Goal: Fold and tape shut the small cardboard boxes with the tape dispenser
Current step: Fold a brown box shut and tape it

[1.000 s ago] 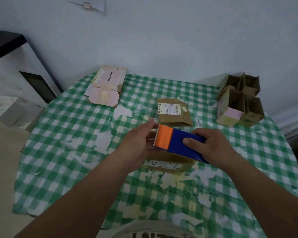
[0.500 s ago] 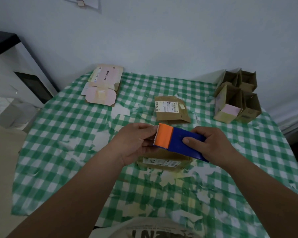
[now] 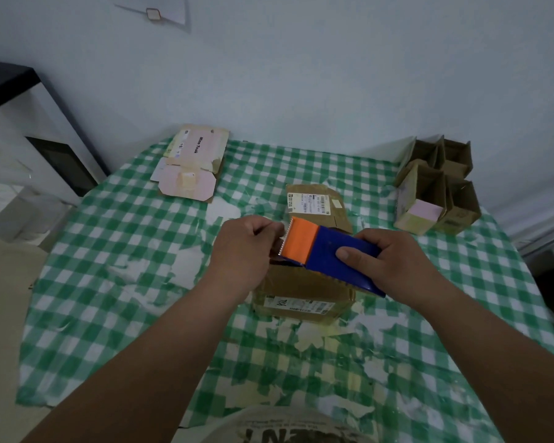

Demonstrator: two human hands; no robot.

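Note:
My right hand [image 3: 394, 263] grips the blue body of the tape dispenser [image 3: 330, 254], held above a small brown cardboard box [image 3: 301, 298] with a white label on its near side. The dispenser's orange front and toothed blade point left. My left hand [image 3: 247, 251] is at that blade with its fingers curled, pinching at the tape end; the tape itself is too thin to make out. The box stands on the green checked tablecloth [image 3: 125, 266], partly hidden under the dispenser and both hands.
A flattened brown box [image 3: 317, 203] lies just behind the dispenser. Flat pink-and-tan cartons [image 3: 192, 164] lie at the back left. Several open folded boxes [image 3: 435, 187] stand at the back right by the wall. A dark-topped white cabinet [image 3: 23, 129] stands left of the table.
My left hand's fingers have curled in at the dispenser's blade, from stretched to pinching. The dispenser and my right hand stay over the box.

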